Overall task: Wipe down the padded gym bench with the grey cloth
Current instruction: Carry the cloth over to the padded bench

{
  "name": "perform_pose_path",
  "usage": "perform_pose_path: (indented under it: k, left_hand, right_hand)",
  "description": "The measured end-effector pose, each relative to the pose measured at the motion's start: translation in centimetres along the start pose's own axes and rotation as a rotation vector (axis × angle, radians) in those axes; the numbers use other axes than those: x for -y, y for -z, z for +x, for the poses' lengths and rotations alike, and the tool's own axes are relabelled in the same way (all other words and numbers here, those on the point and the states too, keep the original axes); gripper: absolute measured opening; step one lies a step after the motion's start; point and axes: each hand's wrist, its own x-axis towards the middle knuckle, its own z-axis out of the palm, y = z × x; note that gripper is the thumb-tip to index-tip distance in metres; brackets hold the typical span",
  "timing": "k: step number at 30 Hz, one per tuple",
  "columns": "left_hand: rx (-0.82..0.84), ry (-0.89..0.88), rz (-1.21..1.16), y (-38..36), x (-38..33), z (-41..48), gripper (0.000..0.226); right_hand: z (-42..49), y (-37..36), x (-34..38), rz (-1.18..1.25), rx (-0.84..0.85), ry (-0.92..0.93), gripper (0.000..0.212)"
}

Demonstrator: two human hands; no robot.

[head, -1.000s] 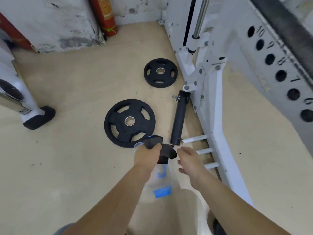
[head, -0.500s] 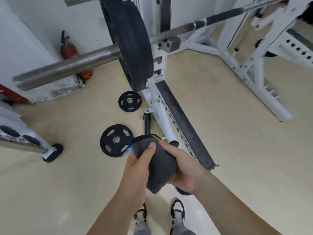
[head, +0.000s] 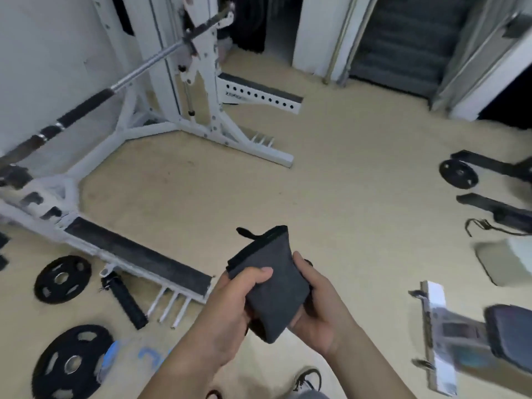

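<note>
A folded grey cloth (head: 270, 280) is held up in front of me between both hands. My left hand (head: 230, 306) grips its left side with the thumb lying across the top. My right hand (head: 316, 306) cups it from the right and below. The padded gym bench (head: 509, 326) shows at the lower right edge, blurred: a dark pad on a pale metal frame (head: 437, 338). The cloth is well left of the bench and apart from it.
A white squat rack (head: 201, 116) with a barbell (head: 86, 108) fills the left. Black weight plates (head: 62, 279) (head: 72, 361) and a black roller (head: 125, 300) lie on the beige floor at lower left. Another plate (head: 457, 173) and black frames lie at right. My shoe (head: 308, 378) is below.
The view has swung right from the floor by the rack toward the bench. The cloth was lifted from near the spray bottle and both hands have closed on it.
</note>
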Motion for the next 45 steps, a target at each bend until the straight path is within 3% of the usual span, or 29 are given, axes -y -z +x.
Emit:
perform_pose_path:
  k: [3, 10, 14, 18, 23, 27, 31, 35, 41, 45]
  left_hand:
    - [0.159, 0.019, 0.194, -9.6, 2.7, 3.6, 0.023]
    - [0.329, -0.002, 0.525, -33.0, 12.1, 11.9, 0.024]
    - [0.498, 0.078, 0.608, -42.4, 16.2, 14.0, 0.023]
    - [0.6, 0.29, 0.556, -47.6, 17.4, 17.2, 0.045]
    - [0.877, 0.492, 0.519, -54.5, 15.7, 24.6, 0.059]
    - [0.867, 0.562, 0.638, -63.3, 14.5, 32.4, 0.069]
    - [0.911, 0.575, 0.78, -75.0, 14.5, 38.4, 0.047]
    - [0.953, 0.571, 0.866, -86.9, 15.8, 40.1, 0.024]
    - [1.07, 0.658, 0.975, -101.0, 21.4, 41.0, 0.031]
    - [1.158, 0.684, 1.014, -109.0, 25.4, 42.9, 0.029]
  right_hand:
    - [-4.0, 7.4, 6.4, 0.106, -0.089, 0.169, 0.046]
    - [-13.1, 26.5, 20.7, 0.183, -0.32, 0.479, 0.04]
    - [-16.5, 33.4, 27.2, 0.243, -0.356, 0.547, 0.038]
    - [-17.3, 38.2, 32.9, 0.275, -0.33, 0.539, 0.039]
    - [-14.0, 42.1, 40.3, 0.27, -0.266, 0.502, 0.049]
    - [-11.0, 46.1, 49.3, 0.21, -0.339, 0.559, 0.041]
    - [-10.5, 50.1, 59.1, 0.199, -0.498, 0.589, 0.036]
    - [-13.3, 54.7, 64.8, 0.383, -0.613, 0.687, 0.037]
    - [-16.2, 63.4, 68.5, 0.617, -0.603, 0.833, 0.042]
    - [-17.9, 70.0, 72.3, 0.621, -0.493, 0.974, 0.066]
